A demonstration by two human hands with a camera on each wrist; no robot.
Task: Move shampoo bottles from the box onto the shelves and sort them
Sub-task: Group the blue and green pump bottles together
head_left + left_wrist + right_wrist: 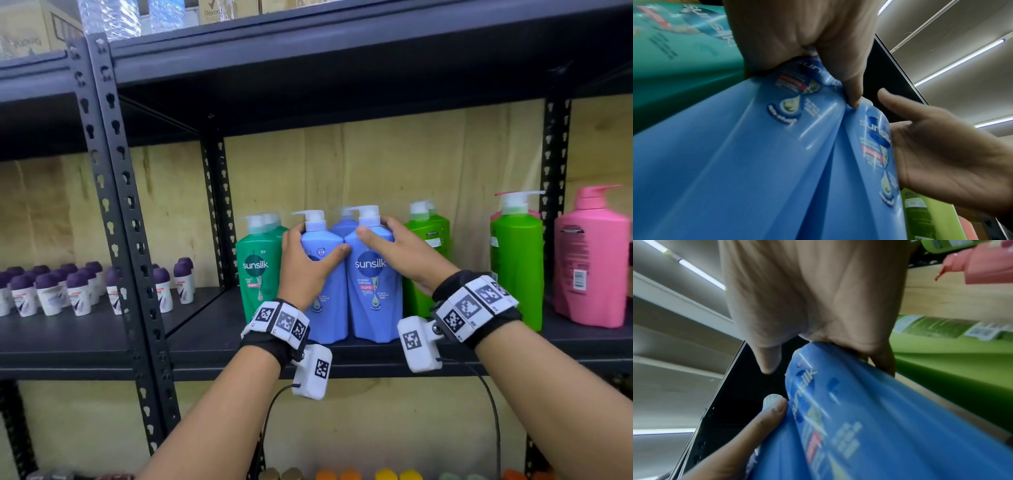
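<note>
The left hand grips the left blue bottle at its shoulder, fingers curled behind and thumb across the front; the right hand likewise clasps the right blue bottle, both upright and touching on the shelf. A teal-green bottle stands hard against the left grip's outer side. Lime-green bottles crowd just beyond the right grip, with a pink bottle farther out.

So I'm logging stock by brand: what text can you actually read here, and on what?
"sunsilk": teal-green bottle.
"sunsilk", "NEW": blue bottle gripped by the left hand.
"sunsilk", "SHAMPOO": blue bottle gripped by the right hand.
"Rexona", partly cut: carton on the top shelf.
Back labels and small print: unreadable.
</note>
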